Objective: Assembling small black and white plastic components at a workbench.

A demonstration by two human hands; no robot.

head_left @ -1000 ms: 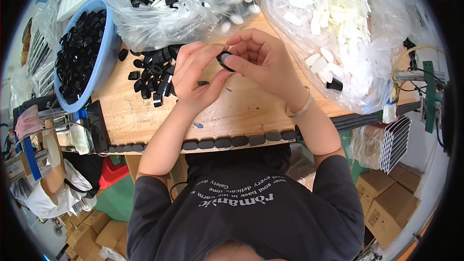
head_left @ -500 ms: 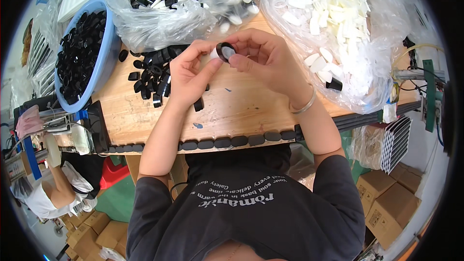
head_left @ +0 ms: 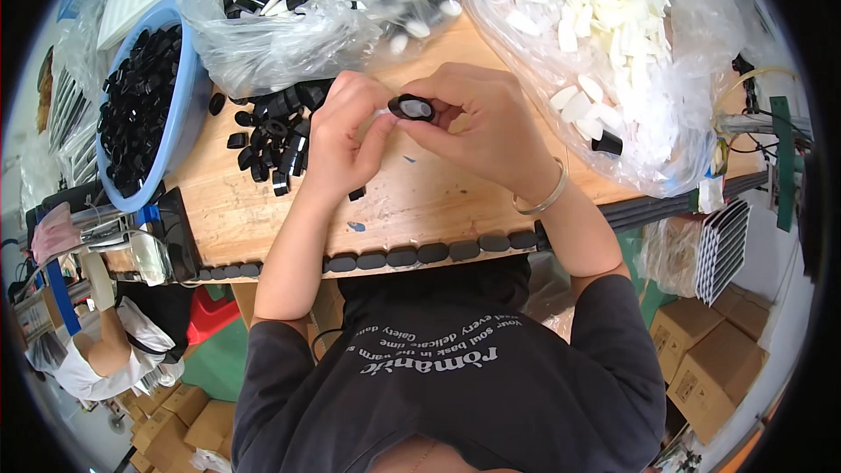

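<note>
Above the middle of the table, my right hand pinches a small black oval cap by its edges; a whitish inside shows in its opening. My left hand is closed right beside it, thumb against fingers. A sliver of a white piece shows between the left fingertips and the cap; most of it is hidden. Whether the white piece touches the cap, I cannot tell. Left of my left hand lies a loose pile of black ring-like caps, partly covered by that hand.
A blue basin of black caps stands at the left. Behind is a clear bag of black and white pieces. On the right, another bag holds white oval pieces, with a black cap beside them. Black pads line the front edge.
The black cap has turned in my right fingers, its opening now facing up more. The white piece shows less between my hands. My right wrist has shifted slightly.
</note>
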